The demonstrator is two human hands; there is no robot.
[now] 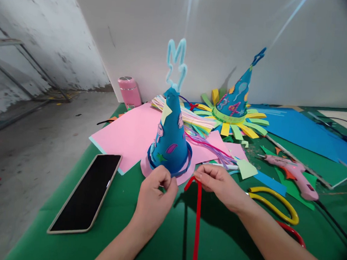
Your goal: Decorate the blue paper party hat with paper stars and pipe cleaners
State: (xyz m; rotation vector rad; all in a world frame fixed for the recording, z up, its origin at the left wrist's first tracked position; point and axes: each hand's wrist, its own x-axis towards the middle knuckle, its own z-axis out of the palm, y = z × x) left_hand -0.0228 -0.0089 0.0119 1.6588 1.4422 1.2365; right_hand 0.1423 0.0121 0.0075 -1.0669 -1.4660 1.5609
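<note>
A blue paper cone hat (pixel 169 137) with a light-blue pipe-cleaner topper (pixel 176 64) stands on a pink round brim in front of me. My left hand (pixel 154 194) is closed in a pinch at the brim's front edge, holding something I cannot make out. My right hand (pixel 217 183) pinches the bent top of a red pipe cleaner (pixel 197 224), which runs down toward me over the green table cover (pixel 124 222).
A black phone (pixel 86 193) lies at left. Pink paper sheets (pixel 128 132), striped straws, a second decorated cone hat (pixel 237 101) on a fringed ring, blue sheets (pixel 305 134), a pink glue gun (pixel 293 173), yellow-handled scissors (pixel 276 202) and a pink bottle (pixel 129 91) surround the hat.
</note>
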